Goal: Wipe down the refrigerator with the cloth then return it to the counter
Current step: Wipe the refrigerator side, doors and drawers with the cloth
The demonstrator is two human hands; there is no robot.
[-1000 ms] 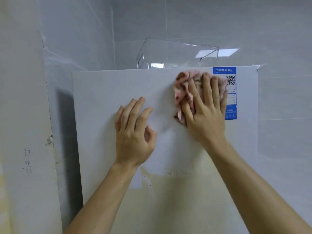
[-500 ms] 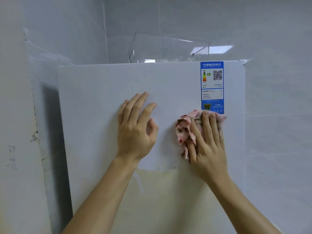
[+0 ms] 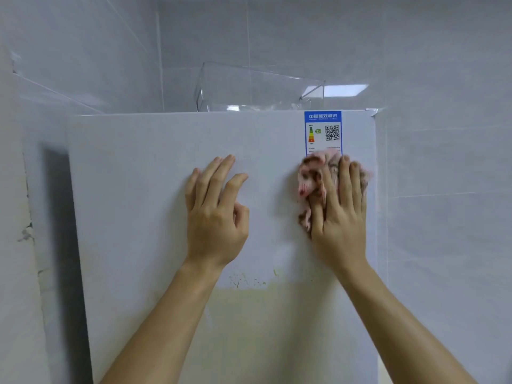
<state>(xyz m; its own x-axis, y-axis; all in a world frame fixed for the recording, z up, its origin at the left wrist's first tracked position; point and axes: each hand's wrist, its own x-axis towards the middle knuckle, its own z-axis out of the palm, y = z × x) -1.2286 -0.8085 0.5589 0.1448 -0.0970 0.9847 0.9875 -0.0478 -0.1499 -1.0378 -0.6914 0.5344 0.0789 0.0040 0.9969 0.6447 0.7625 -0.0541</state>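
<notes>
The white refrigerator (image 3: pixel 144 195) fills the middle of the view, its door front facing me. A pink patterned cloth (image 3: pixel 310 176) is bunched against the door near its upper right, over the lower part of a blue energy label (image 3: pixel 322 131). My right hand (image 3: pixel 340 214) presses the cloth flat to the door with straight fingers. My left hand (image 3: pixel 216 212) rests on the door to the left of the cloth, fingers spread and relaxed, holding nothing. The lower door carries a yellowish stained patch (image 3: pixel 263 314) with small specks at its top edge.
A clear plastic bin (image 3: pixel 257 90) stands on top of the refrigerator. Grey tiled walls (image 3: pixel 443 162) lie behind and to the right. A white wall (image 3: pixel 13 273) with chipped paint stands close on the left, with a dark gap beside the refrigerator.
My right hand slid the cloth down from the label, then back up and right over its lower part. My left hand stayed flat on the door.
</notes>
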